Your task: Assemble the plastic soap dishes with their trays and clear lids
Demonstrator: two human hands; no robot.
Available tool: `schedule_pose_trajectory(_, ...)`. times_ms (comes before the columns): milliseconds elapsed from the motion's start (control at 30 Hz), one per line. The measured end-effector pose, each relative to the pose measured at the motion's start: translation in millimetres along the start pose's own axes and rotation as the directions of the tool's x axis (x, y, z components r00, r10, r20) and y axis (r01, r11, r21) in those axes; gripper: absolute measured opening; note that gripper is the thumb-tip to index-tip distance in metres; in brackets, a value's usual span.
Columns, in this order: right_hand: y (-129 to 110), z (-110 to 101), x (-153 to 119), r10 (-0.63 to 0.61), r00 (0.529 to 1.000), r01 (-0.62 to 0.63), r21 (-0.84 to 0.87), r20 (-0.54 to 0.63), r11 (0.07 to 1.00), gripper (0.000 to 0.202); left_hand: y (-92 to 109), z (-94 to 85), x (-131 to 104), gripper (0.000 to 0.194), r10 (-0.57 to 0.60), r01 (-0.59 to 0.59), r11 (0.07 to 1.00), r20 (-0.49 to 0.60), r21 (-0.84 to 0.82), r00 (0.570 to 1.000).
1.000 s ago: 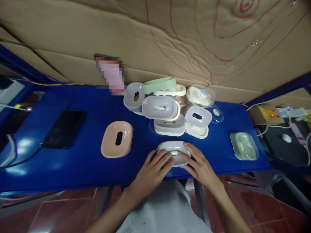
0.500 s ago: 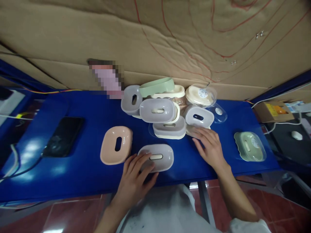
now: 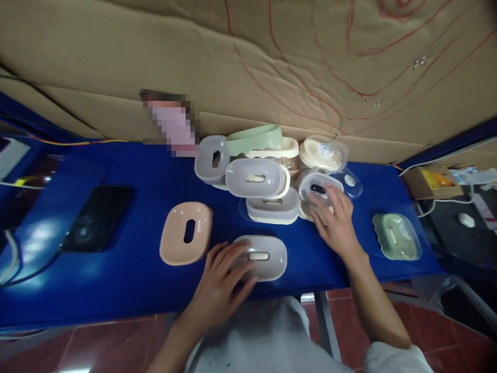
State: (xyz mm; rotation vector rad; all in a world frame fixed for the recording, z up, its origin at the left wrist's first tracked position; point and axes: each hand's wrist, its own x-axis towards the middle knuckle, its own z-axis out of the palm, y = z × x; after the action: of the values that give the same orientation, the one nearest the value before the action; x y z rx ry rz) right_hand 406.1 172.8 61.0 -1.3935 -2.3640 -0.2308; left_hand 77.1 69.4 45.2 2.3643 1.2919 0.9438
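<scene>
Fingers spread, my left hand lies over the left end of a grey soap dish with a pale bar in its slot, close to the table's front edge. My right hand reaches with parted fingers over another grey slotted dish at the right of the pile; whether the fingertips touch it I cannot tell. A peach slotted dish lies left of my left hand. In the pile are a grey dish with a pale bar, a green dish on its side and a cream dish.
On the blue table a black phone with a cable lies at the left. A green dish under a clear cover stands at the right. A cardboard wall closes the back. An open carton is beyond the right end.
My right hand has moved up from the pile's lower right edge onto the grey slotted dish there. The near grey dish has shifted slightly right under my left hand.
</scene>
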Motion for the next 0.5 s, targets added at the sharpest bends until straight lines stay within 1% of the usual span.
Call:
schedule_pose_trajectory(100, -39.0, -1.0, -7.7, -0.192, 0.981, 0.187, 0.170, 0.013, 0.967, 0.042, -15.0, -4.6, 21.6, 0.039, -0.072, 0.074, 0.997, -0.059, 0.037, 0.996)
schedule_pose_trajectory(167, -57.1, 2.0, -9.4, -0.262, 0.964, 0.247, 0.215, 0.046, 0.945, 0.041, -28.5, -6.2, 41.3, 0.042, -0.089, 0.091, 0.988, -0.021, 0.126, 0.996)
schedule_pose_trajectory(233, -64.8, 5.7, -8.8, -0.244, 0.967, 0.225, 0.198, 0.076, 0.954, 0.046, -40.8, -7.1, 59.9, 0.037, -0.078, 0.062, 0.970, 0.058, 0.235, 0.995)
schedule_pose_trajectory(300, -64.8, 8.0, -7.6, -0.181, 0.977, 0.162, 0.161, 0.110, 0.974, 0.053, -48.6, -9.2, 72.8, 0.026, -0.052, 0.012, 0.961, 0.142, 0.275, 0.989)
schedule_pose_trajectory(333, -63.4, 8.2, -7.2, -0.151, 0.980, 0.132, 0.143, 0.129, 0.981, 0.057, -50.3, -11.3, 76.4, 0.022, -0.038, -0.006, 0.969, 0.174, 0.248, 0.984)
schedule_pose_trajectory(400, -60.6, 7.2, -6.8, -0.105, 0.983, 0.088, 0.118, 0.148, 0.989, 0.061, -49.9, -17.8, 78.5, 0.018, -0.029, 0.005, 0.993, 0.204, 0.117, 0.979)
schedule_pose_trajectory(467, -59.4, 5.3, -6.5, -0.078, 0.987, 0.064, 0.101, 0.139, 0.993, 0.067, -46.6, -26.4, 75.6, 0.015, -0.067, 0.081, 0.995, 0.214, -0.059, 0.975)
schedule_pose_trajectory(500, -59.5, 4.6, -6.1, -0.072, 0.990, 0.061, 0.097, 0.124, 0.993, 0.072, -44.8, -30.6, 73.3, 0.014, -0.101, 0.135, 0.980, 0.218, -0.149, 0.971)
